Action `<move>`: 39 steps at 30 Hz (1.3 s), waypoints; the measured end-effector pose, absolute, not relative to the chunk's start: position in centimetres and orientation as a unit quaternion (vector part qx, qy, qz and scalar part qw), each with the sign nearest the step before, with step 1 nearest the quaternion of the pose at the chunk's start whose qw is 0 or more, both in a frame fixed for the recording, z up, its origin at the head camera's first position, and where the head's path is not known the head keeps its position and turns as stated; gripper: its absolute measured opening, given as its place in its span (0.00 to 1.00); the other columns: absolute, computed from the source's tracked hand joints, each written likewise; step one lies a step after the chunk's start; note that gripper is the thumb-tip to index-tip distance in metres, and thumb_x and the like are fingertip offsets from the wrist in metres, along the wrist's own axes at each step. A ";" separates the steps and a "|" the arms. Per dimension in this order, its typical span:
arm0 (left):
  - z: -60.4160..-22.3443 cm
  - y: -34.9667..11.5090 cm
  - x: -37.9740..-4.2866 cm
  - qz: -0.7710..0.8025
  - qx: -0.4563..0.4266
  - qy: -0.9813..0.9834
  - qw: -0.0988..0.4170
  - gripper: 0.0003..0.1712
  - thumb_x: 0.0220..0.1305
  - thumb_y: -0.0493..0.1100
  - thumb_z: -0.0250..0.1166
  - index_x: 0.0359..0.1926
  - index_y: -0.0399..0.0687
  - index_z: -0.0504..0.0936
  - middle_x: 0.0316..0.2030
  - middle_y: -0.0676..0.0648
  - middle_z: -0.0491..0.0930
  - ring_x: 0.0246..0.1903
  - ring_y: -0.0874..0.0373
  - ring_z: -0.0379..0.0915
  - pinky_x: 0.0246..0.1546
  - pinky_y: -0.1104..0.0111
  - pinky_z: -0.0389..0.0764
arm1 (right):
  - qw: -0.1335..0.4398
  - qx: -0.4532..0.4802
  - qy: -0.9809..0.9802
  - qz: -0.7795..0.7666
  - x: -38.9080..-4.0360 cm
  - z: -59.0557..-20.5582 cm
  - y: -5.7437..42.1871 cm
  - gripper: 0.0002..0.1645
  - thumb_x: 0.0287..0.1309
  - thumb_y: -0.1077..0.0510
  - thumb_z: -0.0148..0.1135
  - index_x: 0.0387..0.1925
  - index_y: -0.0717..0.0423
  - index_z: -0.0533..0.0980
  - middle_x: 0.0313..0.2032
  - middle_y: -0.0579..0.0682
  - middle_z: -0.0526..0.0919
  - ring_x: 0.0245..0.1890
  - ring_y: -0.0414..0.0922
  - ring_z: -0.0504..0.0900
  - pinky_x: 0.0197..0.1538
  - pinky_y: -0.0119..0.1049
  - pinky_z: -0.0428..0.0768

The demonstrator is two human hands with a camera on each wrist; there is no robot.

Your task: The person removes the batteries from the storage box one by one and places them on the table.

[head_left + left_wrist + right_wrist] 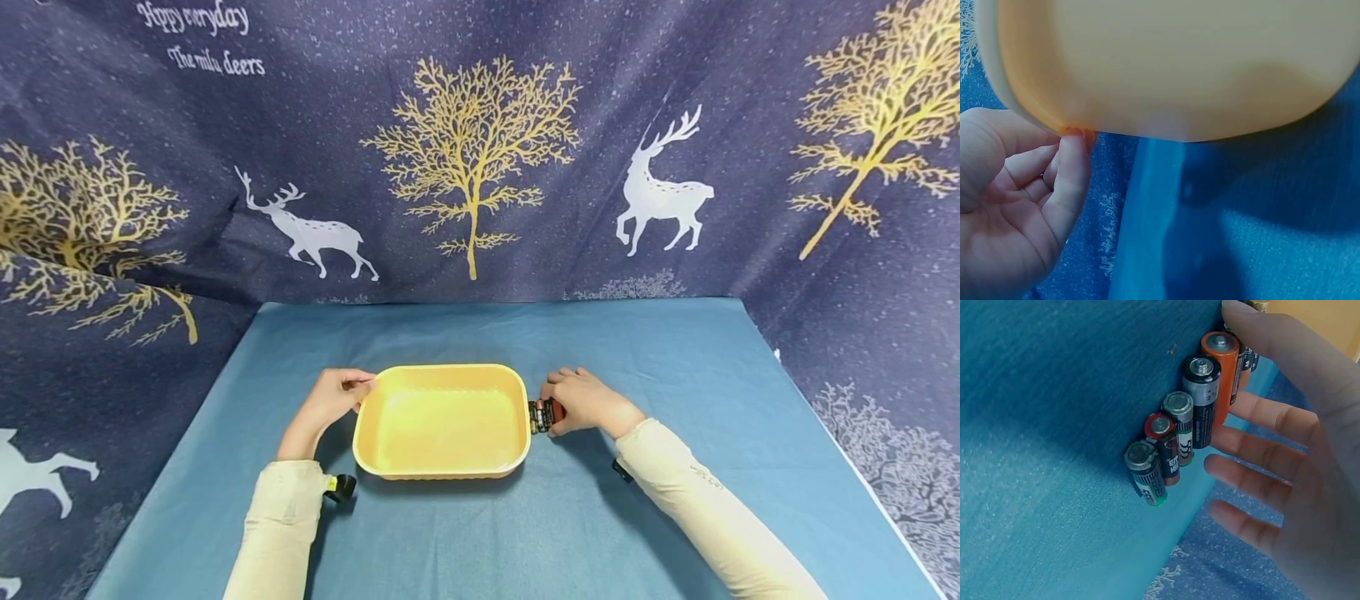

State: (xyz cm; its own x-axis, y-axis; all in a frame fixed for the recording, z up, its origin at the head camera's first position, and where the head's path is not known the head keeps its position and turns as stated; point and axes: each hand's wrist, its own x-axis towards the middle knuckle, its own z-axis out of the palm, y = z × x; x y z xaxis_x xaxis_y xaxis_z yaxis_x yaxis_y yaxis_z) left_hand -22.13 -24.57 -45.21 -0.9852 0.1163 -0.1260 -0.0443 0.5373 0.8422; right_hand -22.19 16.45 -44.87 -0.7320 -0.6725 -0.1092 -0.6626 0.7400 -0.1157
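Observation:
My left hand (337,392) pinches the far left corner of a yellow rectangular tray (442,377) between thumb and fingers. From the left wrist, the tray's underside (1179,62) shows above the table. Close to the tray's right wall is a tight row of batteries (538,417). My right hand (588,404) reaches round this row, thumb at the near ends and fingers at the far ends. The right wrist view shows an orange battery (1220,369) against the index finger, with a black and silver battery (1201,394) and smaller ones beside it. My palm hides part of the row from the head view.
A blue cloth (465,542) covers the table. A dark curtain (525,167) printed with deer and trees hangs behind and at both sides. Each wrist carries a small camera; the left one (341,487) sits near the tray's front left corner.

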 end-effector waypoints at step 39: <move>-45.4 -25.5 -21.6 0.465 0.039 0.882 0.068 0.21 0.70 0.43 0.59 0.52 0.26 0.78 0.32 0.40 0.82 0.25 0.56 0.78 0.29 0.63 0.84 | 0.082 -0.281 0.953 -0.070 -21.4 -44.1 22.6 0.33 0.46 0.45 0.74 0.53 0.56 0.78 0.52 0.57 0.78 0.52 0.57 0.75 0.58 0.62 0.69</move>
